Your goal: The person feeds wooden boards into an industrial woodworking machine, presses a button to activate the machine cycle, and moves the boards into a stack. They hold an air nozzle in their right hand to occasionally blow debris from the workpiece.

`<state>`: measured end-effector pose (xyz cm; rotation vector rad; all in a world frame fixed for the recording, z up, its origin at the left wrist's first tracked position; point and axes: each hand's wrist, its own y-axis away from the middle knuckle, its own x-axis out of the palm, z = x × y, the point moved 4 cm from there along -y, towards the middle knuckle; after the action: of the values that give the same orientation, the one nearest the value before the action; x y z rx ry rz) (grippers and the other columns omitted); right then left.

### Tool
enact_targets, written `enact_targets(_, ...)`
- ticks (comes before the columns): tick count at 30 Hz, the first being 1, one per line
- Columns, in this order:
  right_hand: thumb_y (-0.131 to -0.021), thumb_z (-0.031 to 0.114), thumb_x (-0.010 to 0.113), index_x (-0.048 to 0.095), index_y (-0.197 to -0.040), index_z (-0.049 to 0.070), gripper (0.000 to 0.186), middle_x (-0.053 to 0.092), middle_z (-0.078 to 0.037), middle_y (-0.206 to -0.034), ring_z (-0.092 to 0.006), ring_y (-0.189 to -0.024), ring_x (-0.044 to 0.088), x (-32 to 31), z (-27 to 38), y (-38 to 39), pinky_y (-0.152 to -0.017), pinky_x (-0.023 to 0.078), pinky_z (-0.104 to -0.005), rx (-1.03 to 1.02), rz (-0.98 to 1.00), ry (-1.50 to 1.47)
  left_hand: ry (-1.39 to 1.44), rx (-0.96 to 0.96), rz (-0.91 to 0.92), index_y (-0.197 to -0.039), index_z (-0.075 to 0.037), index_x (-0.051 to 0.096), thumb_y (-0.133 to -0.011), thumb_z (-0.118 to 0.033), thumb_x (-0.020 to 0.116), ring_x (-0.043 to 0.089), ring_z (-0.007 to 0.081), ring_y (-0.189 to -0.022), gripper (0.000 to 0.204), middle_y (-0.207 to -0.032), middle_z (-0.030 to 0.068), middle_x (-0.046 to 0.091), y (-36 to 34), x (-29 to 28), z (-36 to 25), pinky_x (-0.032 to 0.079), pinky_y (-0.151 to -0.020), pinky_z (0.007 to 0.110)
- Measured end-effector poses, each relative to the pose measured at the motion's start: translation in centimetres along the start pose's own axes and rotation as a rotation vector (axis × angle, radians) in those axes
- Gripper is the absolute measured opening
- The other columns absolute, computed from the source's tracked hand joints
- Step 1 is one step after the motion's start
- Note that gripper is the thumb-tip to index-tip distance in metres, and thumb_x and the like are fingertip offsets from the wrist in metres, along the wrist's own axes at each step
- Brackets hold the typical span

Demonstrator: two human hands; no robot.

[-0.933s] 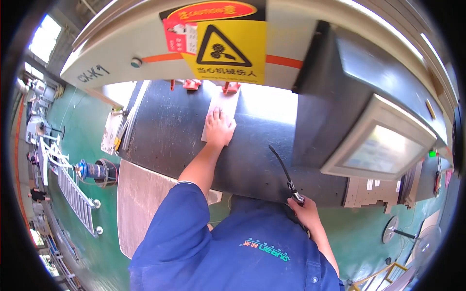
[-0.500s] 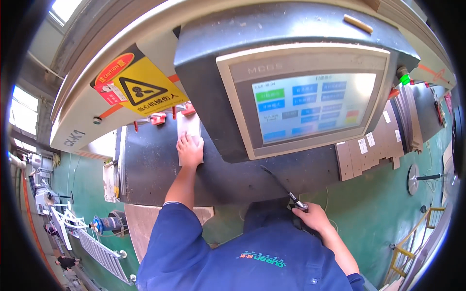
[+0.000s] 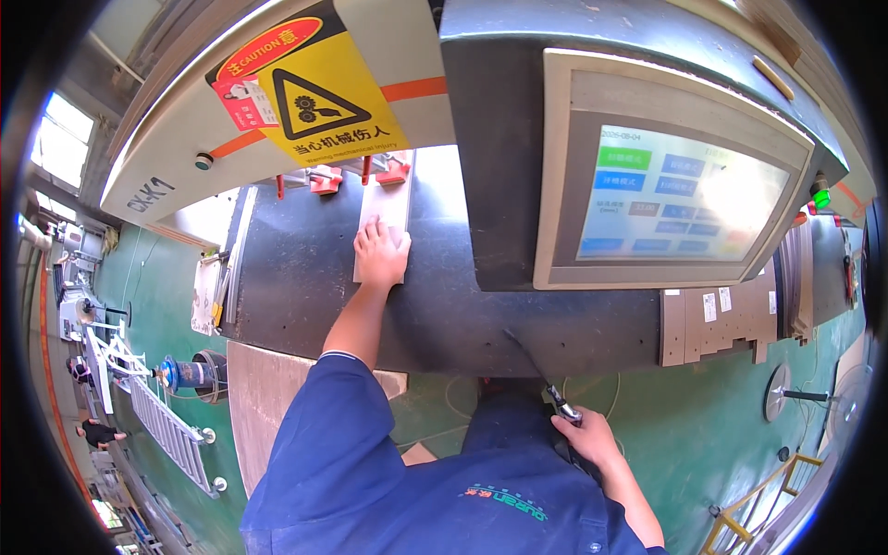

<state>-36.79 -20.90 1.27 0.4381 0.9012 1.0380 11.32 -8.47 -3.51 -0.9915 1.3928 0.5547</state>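
Observation:
My left hand lies on a narrow pale board, fingers spread over its top. The board rests lengthwise on a dark machine table, its far end at a red clamp block; a second red block sits left of it. My right hand is closed round a silver air gun with a long thin black nozzle angled up-left over the table's near edge, low in the view.
A beam with a warning sticker spans overhead, a touchscreen panel at right. Brown panels lie on the table's right. A pale board is below left, a wheeled white rack and a person further left, a yellow railing lower right.
The view has shifted, bringing the touchscreen into fuller sight. My left hand stays on the board; my right hand still holds the air gun, now slightly lower in the view.

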Motion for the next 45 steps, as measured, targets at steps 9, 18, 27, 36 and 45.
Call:
enact_targets(9, -0.085, 0.047, 0.068, 0.068, -0.093, 0.003, 0.045, 0.069, -0.019, -0.081, -0.0371, -0.081, 0.067, 0.0, 0.2, -1.6, -0.074, 0.051, -0.0409, -0.073, -0.027, 0.036, -0.048, 0.000, 0.057, -0.137, 0.001, 0.045, -0.093, -0.045, 0.049, 0.038, 0.0369, -0.133, 0.063, -0.146, 0.0191, 0.042, 0.1, 0.2, -0.3, 0.026, -0.113, 0.048)
enact_targets(18, -0.085, 0.047, 0.068, 0.068, -0.092, 0.003, 0.045, 0.069, -0.019, -0.082, -0.0389, -0.082, 0.067, -0.9, 0.9, -1.4, -0.074, 0.051, -0.0419, -0.091, -0.053, 0.058, -0.039, 0.002, 0.033, -0.137, 0.000, 0.045, -0.092, -0.043, 0.052, 0.039, 0.0377, -0.132, 0.063, -0.145, 0.0188, 0.043, -0.3, 0.5, 0.1, 0.027, -0.112, 0.050)
enact_targets(27, -0.085, 0.047, 0.067, 0.067, -0.090, 0.003, 0.044, 0.068, -0.020, -0.081, -0.0392, -0.082, 0.066, -1.7, 1.8, -1.2, -0.074, 0.051, -0.0421, -0.096, -0.055, 0.088, -0.045, 0.014, 0.016, -0.138, -0.001, 0.045, -0.091, -0.044, 0.053, 0.041, 0.0382, -0.130, 0.063, -0.144, 0.0190, 0.043, -0.2, 0.4, -0.1, 0.029, -0.111, 0.050)
enact_targets(36, -0.085, 0.046, 0.067, 0.067, -0.089, 0.002, 0.044, 0.069, -0.019, -0.081, -0.0388, -0.081, 0.067, -1.6, 1.7, -1.4, -0.073, 0.051, -0.0420, -0.104, -0.056, 0.080, -0.051, 0.023, 0.003, -0.137, -0.001, 0.046, -0.091, -0.044, 0.053, 0.041, 0.0390, -0.129, 0.063, -0.143, 0.0198, 0.044, -0.2, 0.7, 0.1, 0.030, -0.110, 0.051)
enact_targets(45, -0.085, 0.047, 0.067, 0.067, -0.090, 0.002, 0.045, 0.069, -0.020, -0.081, -0.0391, -0.081, 0.067, -1.4, 2.1, -1.3, -0.074, 0.051, -0.0422, -0.101, -0.043, 0.084, -0.034, 0.016, 0.024, -0.137, -0.001, 0.046, -0.091, -0.045, 0.053, 0.040, 0.0386, -0.130, 0.063, -0.144, 0.0195, 0.044, -0.2, 0.2, -0.1, 0.029, -0.111, 0.051)
